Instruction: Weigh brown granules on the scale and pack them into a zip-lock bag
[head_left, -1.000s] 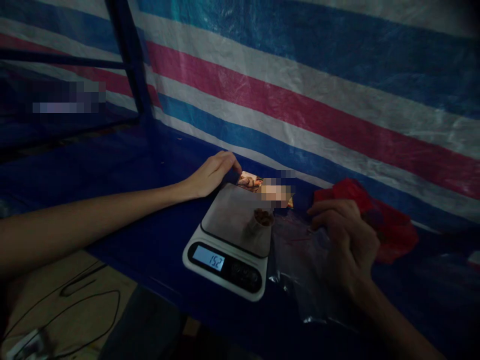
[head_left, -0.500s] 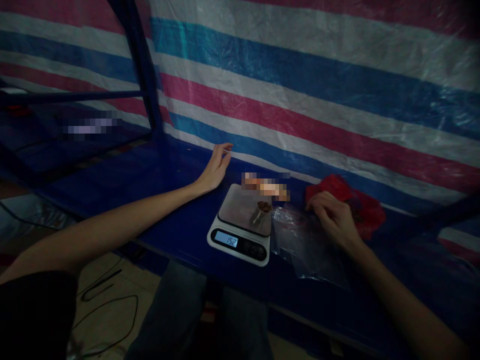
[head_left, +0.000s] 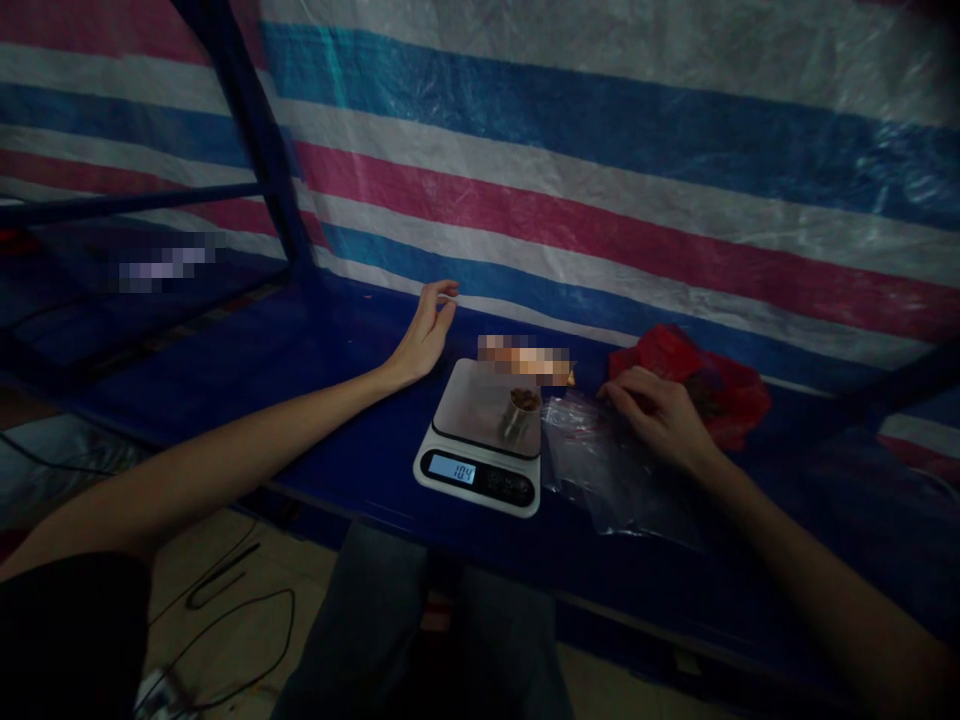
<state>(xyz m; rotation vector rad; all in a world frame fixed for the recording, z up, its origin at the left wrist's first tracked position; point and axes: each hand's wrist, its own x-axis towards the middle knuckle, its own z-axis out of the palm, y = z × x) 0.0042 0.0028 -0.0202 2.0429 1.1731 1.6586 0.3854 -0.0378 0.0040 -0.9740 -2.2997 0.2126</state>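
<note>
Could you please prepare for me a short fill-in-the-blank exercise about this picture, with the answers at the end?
1. The small cup stands on the digital ____.
2. The crumpled bag beyond the right hand is coloured ____.
3. The table is coloured ____.
4. The sheet behind the table is patterned with wide coloured ____.

Missing words: scale; red; blue; stripes.

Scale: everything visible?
The scale has a white, plastic-looking body, a grey, metal-looking plate and a black panel whose lit display reads 104, decimal point unclear. It lies flat on the blue table; a small metallic cup of brown pieces stands on the plate's right side. Clear bags lie beside the scale.
</note>
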